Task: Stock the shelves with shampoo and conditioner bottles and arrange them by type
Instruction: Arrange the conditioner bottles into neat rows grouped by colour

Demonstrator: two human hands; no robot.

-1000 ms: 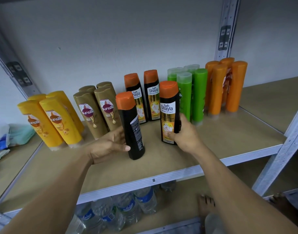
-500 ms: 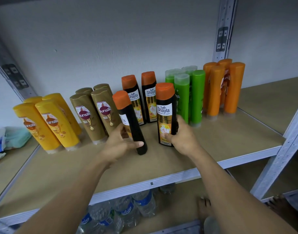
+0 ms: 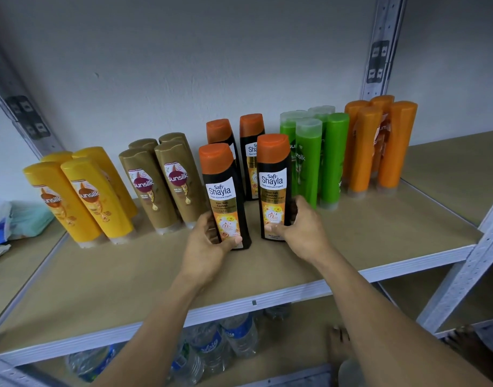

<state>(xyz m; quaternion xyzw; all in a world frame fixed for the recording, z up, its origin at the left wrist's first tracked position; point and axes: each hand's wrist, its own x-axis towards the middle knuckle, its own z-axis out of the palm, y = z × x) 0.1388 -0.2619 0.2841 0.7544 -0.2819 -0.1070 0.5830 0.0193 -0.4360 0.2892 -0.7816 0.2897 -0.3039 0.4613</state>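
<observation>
1. The yellow bottles stand as one cluster at the far left of the shelf, and the gold bottles form their own cluster just beside them. Each type has its own block.
2. My left hand wraps low round the left black bottle, thumb across the front near the base. I grip down there so I can steer its foot on the board with the label facing out.
3. My right hand grips the right black bottle the same way, low on its right side, with the fingers curled behind it.
4. Both bottles stand in front of the back pair of the same orange-capped kind. I judge I am squaring up a second row here.
5. The green bottles are close on the right, so I need care not to nudge them. The orange bottles end the line.
</observation>
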